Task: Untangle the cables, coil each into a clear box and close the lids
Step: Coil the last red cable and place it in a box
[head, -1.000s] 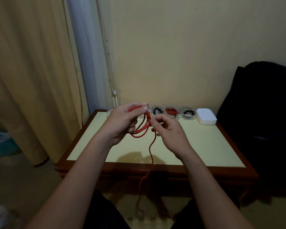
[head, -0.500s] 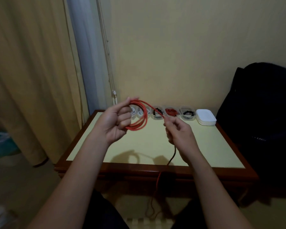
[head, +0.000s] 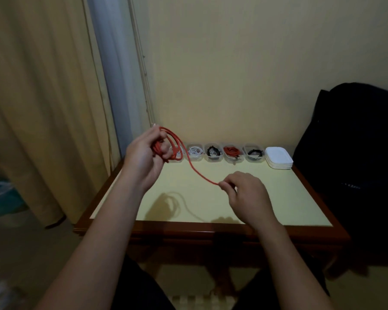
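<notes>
Coils of red cable (head: 201,174) clutched in left hand (head: 143,155), strand running to pinching grip of right hand (head: 246,193)

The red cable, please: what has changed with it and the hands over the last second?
The right hand, pinching the red cable, moved away right and toward the person, drawing a strand out. The left hand rose slightly, still gripping the coil. The boxes and white lids stayed put.
</notes>
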{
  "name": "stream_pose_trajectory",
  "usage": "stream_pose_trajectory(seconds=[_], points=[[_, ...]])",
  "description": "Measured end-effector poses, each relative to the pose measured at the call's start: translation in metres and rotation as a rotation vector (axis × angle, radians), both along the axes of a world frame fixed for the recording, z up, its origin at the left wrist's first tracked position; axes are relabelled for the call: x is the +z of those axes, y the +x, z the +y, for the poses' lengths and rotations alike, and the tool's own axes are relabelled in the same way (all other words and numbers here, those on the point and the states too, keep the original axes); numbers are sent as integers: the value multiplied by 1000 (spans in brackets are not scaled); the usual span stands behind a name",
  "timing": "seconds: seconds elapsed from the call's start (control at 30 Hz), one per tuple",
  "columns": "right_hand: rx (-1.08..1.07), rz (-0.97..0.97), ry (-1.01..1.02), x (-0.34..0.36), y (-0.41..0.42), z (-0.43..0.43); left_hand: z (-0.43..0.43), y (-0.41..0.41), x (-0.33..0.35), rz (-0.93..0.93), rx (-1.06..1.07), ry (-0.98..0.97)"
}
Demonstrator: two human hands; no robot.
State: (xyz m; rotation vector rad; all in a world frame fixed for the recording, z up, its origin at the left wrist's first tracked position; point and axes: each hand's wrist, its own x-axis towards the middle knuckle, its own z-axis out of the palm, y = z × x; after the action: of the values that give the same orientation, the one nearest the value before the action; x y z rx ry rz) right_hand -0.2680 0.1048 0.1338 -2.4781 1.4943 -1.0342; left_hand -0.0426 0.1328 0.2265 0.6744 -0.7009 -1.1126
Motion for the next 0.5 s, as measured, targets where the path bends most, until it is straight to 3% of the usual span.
stream_pose_trajectory(seconds=[0.1,0.23,0.37,0.5], points=[[168,-16,-33,19,7,10,9,-16,-7,-385,105,56],[261,-264,-52,41,12,20,16,-29,-15,-592,14,105],[218,-369,-103,51,13,19,22,-42,-19,-622,-148,117],[125,-539,-94,53,13,15,22,-47,-20,-380,-362,153]])
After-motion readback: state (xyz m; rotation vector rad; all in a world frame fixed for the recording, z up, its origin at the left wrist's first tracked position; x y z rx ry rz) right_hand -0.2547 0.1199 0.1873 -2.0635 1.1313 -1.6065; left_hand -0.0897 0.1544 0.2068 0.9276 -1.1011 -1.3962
